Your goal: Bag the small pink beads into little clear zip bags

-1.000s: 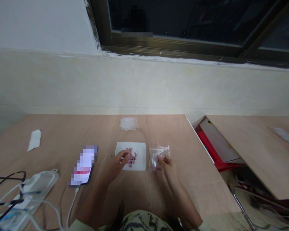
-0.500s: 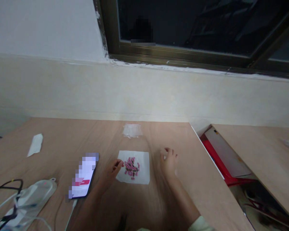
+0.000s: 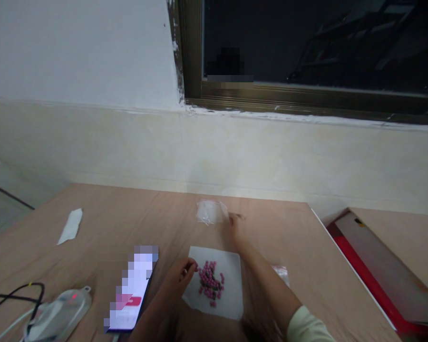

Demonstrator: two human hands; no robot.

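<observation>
Small pink beads [image 3: 211,281], bunched with some dark green bits among them, lie on a square white paper sheet [image 3: 231,304] on the wooden table. At the sheet's left edge my left hand [image 3: 185,275] is closed in a pinch beside the beads; whatever its fingertips hold is too small to make out. My right hand [image 3: 237,230] reaches past the sheet to the right edge of a clear plastic bag [image 3: 209,212] lying flat. Its fingers are blurred, so I cannot tell whether they grip the bag. Another clear plastic bag [image 3: 282,274] shows beside my right forearm.
Left of the sheet a lit phone [image 3: 133,289] is plugged into a cable. A power strip [image 3: 60,313] with cords sits at the lower left, and a torn white paper piece [image 3: 70,226] lies behind it. A gap with a red item [image 3: 364,275] borders the table's right side.
My right hand has moved from right of the sheet, forward and left to the far plastic bag. The left hand stays pinched beside the beads. The view has shifted.
</observation>
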